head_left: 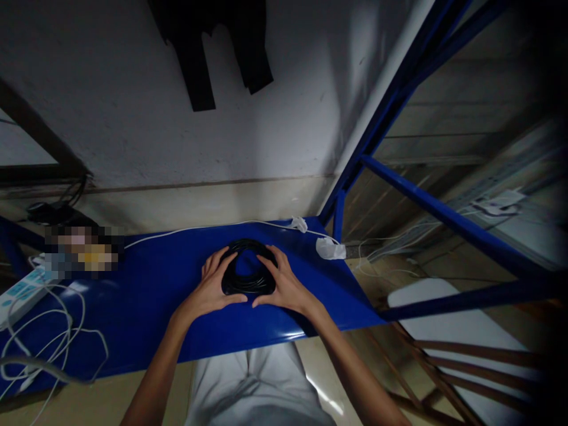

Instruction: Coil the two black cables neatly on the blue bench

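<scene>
A coil of black cable [249,286] lies as a ring on the blue tabletop [155,296], with the blue surface showing through its middle. My left hand [213,285] curves round the coil's left side, thumb along the near edge and fingers over the far left part. On the opposite side my right hand [286,284] grips the coil in the same way. Both thumbs almost meet at the near edge. The fingers cover parts of the coil's left and right sides.
A white power strip [26,290] and tangled white cables [66,325] lie at the left. Along the back runs a thin white cord [199,226], near crumpled white scraps [331,248]. Blue frame bars [444,219] and a wooden chair [483,361] stand at the right.
</scene>
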`<state>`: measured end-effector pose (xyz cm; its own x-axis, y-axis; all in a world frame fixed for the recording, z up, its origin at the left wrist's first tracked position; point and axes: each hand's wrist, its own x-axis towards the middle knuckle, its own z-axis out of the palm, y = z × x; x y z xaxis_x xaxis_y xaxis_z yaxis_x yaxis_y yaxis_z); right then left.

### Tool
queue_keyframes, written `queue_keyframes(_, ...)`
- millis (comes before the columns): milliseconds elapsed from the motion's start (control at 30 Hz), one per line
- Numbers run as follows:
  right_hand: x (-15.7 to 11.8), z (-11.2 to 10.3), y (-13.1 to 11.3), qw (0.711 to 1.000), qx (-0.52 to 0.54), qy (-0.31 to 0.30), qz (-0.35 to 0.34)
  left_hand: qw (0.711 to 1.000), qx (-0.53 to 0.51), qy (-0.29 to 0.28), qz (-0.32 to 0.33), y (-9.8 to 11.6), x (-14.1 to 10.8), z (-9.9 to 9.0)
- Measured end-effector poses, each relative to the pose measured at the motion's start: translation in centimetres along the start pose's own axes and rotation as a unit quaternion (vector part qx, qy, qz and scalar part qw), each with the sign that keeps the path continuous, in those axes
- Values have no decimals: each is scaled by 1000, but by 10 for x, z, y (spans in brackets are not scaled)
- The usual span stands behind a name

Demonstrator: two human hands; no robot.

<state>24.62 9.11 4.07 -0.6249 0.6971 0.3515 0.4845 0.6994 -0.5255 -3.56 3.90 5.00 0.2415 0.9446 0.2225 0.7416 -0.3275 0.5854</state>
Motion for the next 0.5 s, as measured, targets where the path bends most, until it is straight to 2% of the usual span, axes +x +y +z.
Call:
queue_keyframes(67, -7, 9, 1, 996, 50, 28, 66, 993, -71, 58, -77, -8, -8, 12)
queue_keyframes(133, -9, 20, 0, 988, 95, 38, 118, 974, -148, 91, -145, -13, -11, 29)
queue_keyframes(267, -3, 32, -5, 975, 141, 71, 156, 950, -222, 117, -186, -17, -4, 53)
queue_keyframes(333, 0, 31, -4, 971, 156, 76, 162, 944, -240, 123, -190, -19, 1, 53)
queue_keyframes(400, -2, 28, 2, 965, 178, 89, 171, 937, -258, 129, -196, -26, 3, 44)
queue_keyframes(467, -9, 23, 10, 955, 196, 124, 185, 928, -258, 173, -206, -39, -2, 29)
queue_keyframes(500, -14, 22, 15, 949, 200, 146, 195, 921, -247, 211, -216, -49, -6, 20)
